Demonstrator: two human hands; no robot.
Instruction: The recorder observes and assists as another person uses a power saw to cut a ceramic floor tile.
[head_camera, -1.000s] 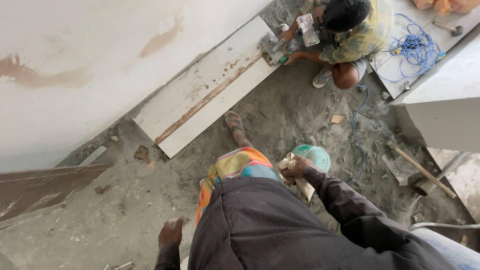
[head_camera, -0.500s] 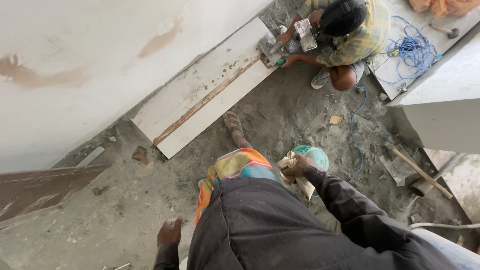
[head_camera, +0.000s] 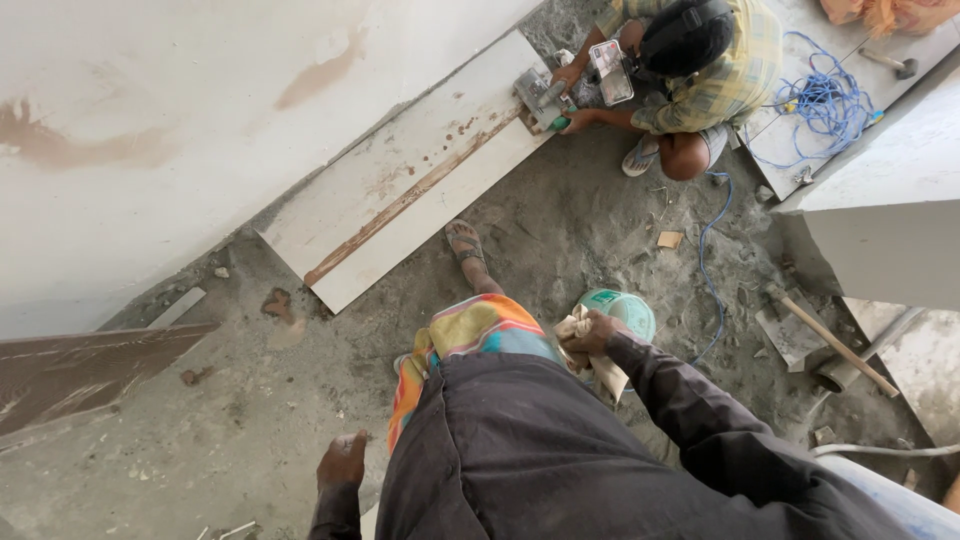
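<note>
My right hand (head_camera: 592, 332) is closed around a crumpled pale cloth (head_camera: 585, 352) held just over a small green bowl (head_camera: 622, 308) that sits on the dusty floor. My left hand (head_camera: 343, 460) hangs at my side with the fingers curled and nothing visible in it. I stand in a dark shirt and a bright multicoloured wrap, one sandalled foot (head_camera: 466, 244) stepping toward a long white tile (head_camera: 400, 180) with a brown streak along it.
A squatting person (head_camera: 690, 70) holds a cutting tool (head_camera: 540, 95) at the tile's far end. Blue cable (head_camera: 815, 100) coils on a slab beside them. A wooden-handled hammer (head_camera: 830, 345) lies at right, a brown plank (head_camera: 80, 365) at left, a white wall behind.
My view has shifted slightly; the squatting person has leaned in over the cutting tool. My hands stay where they were.
</note>
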